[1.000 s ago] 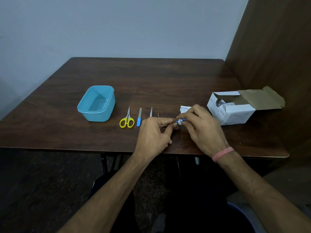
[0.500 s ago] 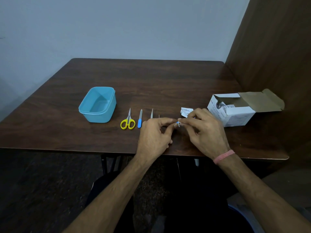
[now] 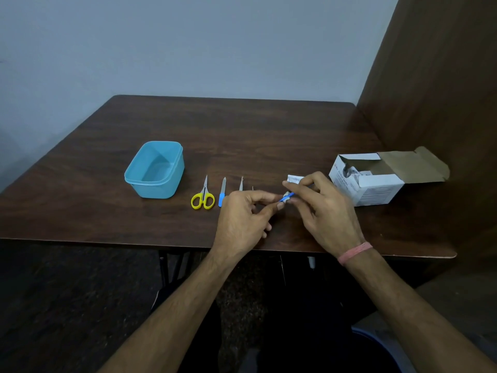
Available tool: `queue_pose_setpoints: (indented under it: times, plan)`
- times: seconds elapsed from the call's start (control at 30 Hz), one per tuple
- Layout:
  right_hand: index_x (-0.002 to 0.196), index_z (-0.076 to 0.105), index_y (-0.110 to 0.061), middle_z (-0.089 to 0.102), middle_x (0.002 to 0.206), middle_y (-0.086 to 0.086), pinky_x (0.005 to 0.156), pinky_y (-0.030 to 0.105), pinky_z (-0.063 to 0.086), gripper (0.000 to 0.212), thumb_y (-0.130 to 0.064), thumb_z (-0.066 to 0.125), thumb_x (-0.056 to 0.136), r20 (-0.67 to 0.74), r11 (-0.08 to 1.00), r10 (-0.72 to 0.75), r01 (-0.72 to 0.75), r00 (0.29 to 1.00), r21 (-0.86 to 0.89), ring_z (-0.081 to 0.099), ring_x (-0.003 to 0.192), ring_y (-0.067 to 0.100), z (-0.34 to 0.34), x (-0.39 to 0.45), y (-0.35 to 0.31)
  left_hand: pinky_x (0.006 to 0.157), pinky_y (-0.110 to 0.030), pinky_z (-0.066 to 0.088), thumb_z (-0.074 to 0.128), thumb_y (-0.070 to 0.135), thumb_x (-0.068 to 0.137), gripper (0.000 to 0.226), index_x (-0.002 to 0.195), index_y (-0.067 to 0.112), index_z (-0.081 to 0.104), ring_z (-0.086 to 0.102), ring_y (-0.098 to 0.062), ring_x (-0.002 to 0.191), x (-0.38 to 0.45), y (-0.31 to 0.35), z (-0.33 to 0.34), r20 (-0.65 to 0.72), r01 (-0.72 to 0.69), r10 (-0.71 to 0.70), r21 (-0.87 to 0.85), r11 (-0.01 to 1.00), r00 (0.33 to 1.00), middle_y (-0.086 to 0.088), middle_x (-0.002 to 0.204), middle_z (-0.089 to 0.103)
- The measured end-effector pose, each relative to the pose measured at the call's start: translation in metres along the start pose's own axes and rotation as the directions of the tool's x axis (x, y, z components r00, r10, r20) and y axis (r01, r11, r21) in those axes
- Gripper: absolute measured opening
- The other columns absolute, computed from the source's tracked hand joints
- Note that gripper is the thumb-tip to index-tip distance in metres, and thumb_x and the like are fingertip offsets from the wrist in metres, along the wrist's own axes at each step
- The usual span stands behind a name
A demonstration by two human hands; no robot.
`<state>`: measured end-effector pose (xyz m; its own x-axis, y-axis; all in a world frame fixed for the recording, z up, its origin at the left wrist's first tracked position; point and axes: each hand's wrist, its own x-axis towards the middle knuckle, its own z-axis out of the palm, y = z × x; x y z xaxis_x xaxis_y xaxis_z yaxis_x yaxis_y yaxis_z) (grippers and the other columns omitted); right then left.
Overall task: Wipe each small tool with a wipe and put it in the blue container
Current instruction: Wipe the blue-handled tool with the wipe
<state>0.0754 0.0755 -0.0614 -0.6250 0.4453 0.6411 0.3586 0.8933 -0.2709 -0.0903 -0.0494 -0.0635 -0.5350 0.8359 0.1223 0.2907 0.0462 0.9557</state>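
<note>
Above the wooden table (image 3: 269,125), the left hand (image 3: 242,224) and right hand (image 3: 325,211) pinch a blue-handled tool (image 3: 287,196) wrapped in a white wipe (image 3: 285,200), right of the blue container (image 3: 156,169).

The left hand (image 3: 243,220) hides most of the slim blue-handled tool (image 3: 287,197) and the lower ends of two small metal tools (image 3: 241,184); the open white cardboard box's (image 3: 376,188) contents are too dim to identify.

Plain room corner, possibly home or small office, nothing confirming which. Dark wood-grain folding table (image 3: 242,130) standing against bare grey-blue wall (image 3: 188,44); brown wooden panel (image 3: 443,76) closing off right side. Dim light falling over dark floor (image 3: 53,305) showing below.
</note>
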Motion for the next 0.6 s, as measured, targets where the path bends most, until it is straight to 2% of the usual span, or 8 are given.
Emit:
queue_pose_setpoints:
  times: [0.13,0.23,0.3,0.37,0.47,0.6]
  plan:
    - [0.144,0.072,-0.02,0.058,0.114,-0.001,0.064,0.04,0.059,0.04,-0.022,0.074,0.104,0.028,0.999,0.045,-0.045,0.999,-0.013,0.058,0.086,0.013,0.0012,0.0016,0.001,0.048,-0.029,0.055,0.084,0.02,0.101,0.012,0.109,0.025,0.09,0.066,-0.011,0.052,0.0001,-0.0016,0.0012,-0.006,-0.01,0.01,-0.004,1.0,1.0,0.002,0.082,0.084]
    - [0.148,0.068,-0.022,0.054,0.115,-0.003,0.061,0.045,0.06,0.045,-0.031,0.071,0.104,0.078,0.997,0.079,-0.078,0.994,-0.014,0.045,0.081,0.004,0.0014,0.0024,-0.0005,0.047,-0.028,0.056,0.084,0.018,0.101,0.011,0.109,0.024,0.09,0.066,-0.009,0.052,-0.0015,-0.0014,0.0001,-0.012,-0.023,0.022,-0.013,1.0,1.0,0.008,0.084,0.084]
    - [0.15,0.066,-0.024,0.052,0.116,-0.006,0.062,0.046,0.061,0.048,-0.036,0.068,0.103,0.121,0.995,0.099,-0.1,0.988,0.002,0.042,0.079,0.002,0.0009,0.0034,-0.0015,0.047,-0.027,0.056,0.085,0.018,0.101,0.011,0.109,0.024,0.09,0.066,-0.009,0.052,-0.0017,-0.0013,-0.0007,-0.006,-0.018,0.018,-0.015,1.0,1.0,0.009,0.085,0.085]
    - [0.143,0.071,-0.026,0.051,0.114,-0.01,0.065,0.045,0.061,0.04,-0.035,0.067,0.105,0.151,0.995,0.092,-0.097,0.984,0.027,0.047,0.082,0.001,0.0001,0.0043,-0.0022,0.047,-0.028,0.056,0.085,0.019,0.1,0.01,0.106,0.027,0.089,0.066,-0.008,0.052,-0.0019,-0.0014,-0.0005,-0.006,-0.015,0.015,-0.009,1.0,1.0,0.007,0.082,0.084]
    - [0.125,0.079,-0.024,0.054,0.107,-0.009,0.064,0.042,0.06,0.023,-0.026,0.069,0.105,0.126,0.996,0.051,-0.06,0.991,0.066,0.057,0.084,0.006,-0.001,0.0031,-0.0025,0.047,-0.029,0.056,0.084,0.021,0.101,0.01,0.103,0.029,0.089,0.065,-0.009,0.051,-0.0004,-0.0033,0.0008,-0.019,-0.016,0.016,0.006,1.0,1.0,0.003,0.08,0.083]
    - [0.117,0.084,-0.025,0.058,0.101,-0.009,0.059,0.029,0.053,0.018,-0.02,0.078,0.101,0.064,0.997,0.024,-0.028,0.998,0.073,0.049,0.074,0.003,-0.002,0.0001,-0.002,0.048,-0.031,0.058,0.084,0.023,0.101,0.009,0.108,0.025,0.09,0.066,-0.009,0.051,-0.0013,-0.0043,0.0009,-0.013,-0.019,0.019,0.026,0.999,1.0,0.005,0.081,0.084]
